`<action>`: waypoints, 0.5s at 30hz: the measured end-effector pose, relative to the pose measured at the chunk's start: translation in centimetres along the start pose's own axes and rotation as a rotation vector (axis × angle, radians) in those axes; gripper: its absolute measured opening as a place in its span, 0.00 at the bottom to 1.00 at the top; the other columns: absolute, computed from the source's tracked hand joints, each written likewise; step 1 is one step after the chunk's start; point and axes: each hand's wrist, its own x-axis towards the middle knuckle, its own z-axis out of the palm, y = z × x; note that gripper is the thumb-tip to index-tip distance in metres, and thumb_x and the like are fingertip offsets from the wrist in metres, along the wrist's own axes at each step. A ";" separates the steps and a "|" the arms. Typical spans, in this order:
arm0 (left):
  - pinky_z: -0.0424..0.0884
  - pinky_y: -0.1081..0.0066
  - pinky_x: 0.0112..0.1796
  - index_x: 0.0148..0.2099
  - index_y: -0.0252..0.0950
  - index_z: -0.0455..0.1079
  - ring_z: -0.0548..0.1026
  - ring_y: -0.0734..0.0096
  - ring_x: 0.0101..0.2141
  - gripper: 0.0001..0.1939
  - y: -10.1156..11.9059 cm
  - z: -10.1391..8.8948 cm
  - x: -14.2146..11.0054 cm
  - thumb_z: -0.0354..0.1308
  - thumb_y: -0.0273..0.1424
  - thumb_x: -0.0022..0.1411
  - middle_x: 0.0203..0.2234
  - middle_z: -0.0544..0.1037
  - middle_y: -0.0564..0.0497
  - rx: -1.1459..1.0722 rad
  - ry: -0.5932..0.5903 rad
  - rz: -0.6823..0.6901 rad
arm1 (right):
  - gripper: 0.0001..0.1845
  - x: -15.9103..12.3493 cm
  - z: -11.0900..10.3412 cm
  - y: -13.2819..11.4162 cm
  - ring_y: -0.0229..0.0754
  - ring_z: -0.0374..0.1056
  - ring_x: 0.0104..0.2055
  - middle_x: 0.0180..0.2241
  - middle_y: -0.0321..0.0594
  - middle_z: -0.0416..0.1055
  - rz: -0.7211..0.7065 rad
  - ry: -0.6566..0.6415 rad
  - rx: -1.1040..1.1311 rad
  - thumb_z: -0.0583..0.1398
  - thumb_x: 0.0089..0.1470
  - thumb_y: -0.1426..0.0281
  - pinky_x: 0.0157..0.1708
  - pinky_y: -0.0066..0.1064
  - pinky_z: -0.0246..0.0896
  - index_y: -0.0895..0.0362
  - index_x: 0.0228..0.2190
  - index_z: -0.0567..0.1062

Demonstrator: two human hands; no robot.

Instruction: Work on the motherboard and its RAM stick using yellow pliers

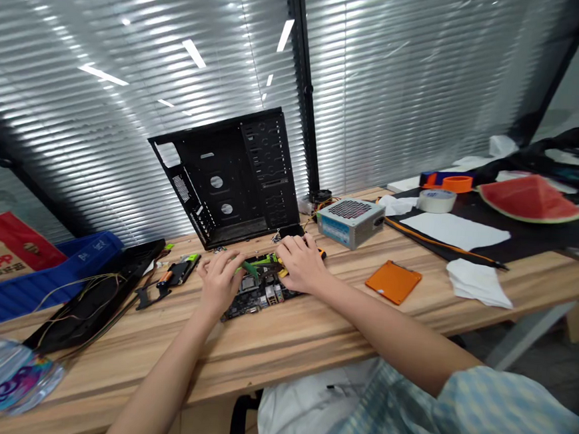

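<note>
Left hand (219, 282) and right hand (303, 263) are close together but not touching, both curled over a motherboard (257, 299) lying flat on the wooden desk (269, 349). Green-and-yellow part (260, 264) sits on the board between them. Could be a tool, can't make it out; fingers cover most of it. Can't tell if either hand is clamped on it or just resting there.

Behind the board, a black PC case panel (227, 179) leans back, its lower edge near the board. Barcode sticker (181, 188) on it, unreadable. To the right, a silver PSU (350, 223) with a blue label, text too small to read. Orange flat box (393, 282) beside the right hand; can't tell what it is.

Left side: black panel with loose wires (97, 302), blue plastic crate (85, 261), cardboard box (1, 248) with red print, cut off by the frame, reads roughly "RAPP". Plastic bag (6, 375) has purple lettering, crumpled and illegible. Far right: masking tape roll (437, 200), watermelon slice (529, 199) on a black mat (533, 239).
</note>
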 end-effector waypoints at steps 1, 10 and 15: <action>0.53 0.59 0.47 0.49 0.42 0.72 0.74 0.60 0.46 0.12 0.0 0.0 0.0 0.55 0.28 0.64 0.43 0.78 0.46 0.003 0.007 -0.002 | 0.17 0.0 0.0 0.0 0.50 0.55 0.43 0.42 0.48 0.66 0.007 -0.007 0.001 0.60 0.45 0.66 0.46 0.44 0.42 0.59 0.38 0.69; 0.51 0.59 0.46 0.50 0.42 0.72 0.73 0.58 0.44 0.13 -0.5 0.1 -0.2 0.57 0.30 0.63 0.42 0.78 0.44 0.052 0.038 -0.084 | 0.19 0.0 0.0 0.1 0.50 0.55 0.43 0.43 0.49 0.66 0.023 -0.032 0.013 0.61 0.44 0.66 0.46 0.44 0.42 0.60 0.40 0.69; 0.50 0.59 0.45 0.49 0.42 0.73 0.73 0.58 0.43 0.12 -0.6 0.1 -0.2 0.57 0.31 0.63 0.40 0.78 0.45 0.085 0.051 -0.073 | 0.19 0.0 0.1 0.0 0.51 0.56 0.43 0.43 0.50 0.67 0.058 -0.022 0.017 0.61 0.45 0.66 0.46 0.44 0.43 0.60 0.40 0.69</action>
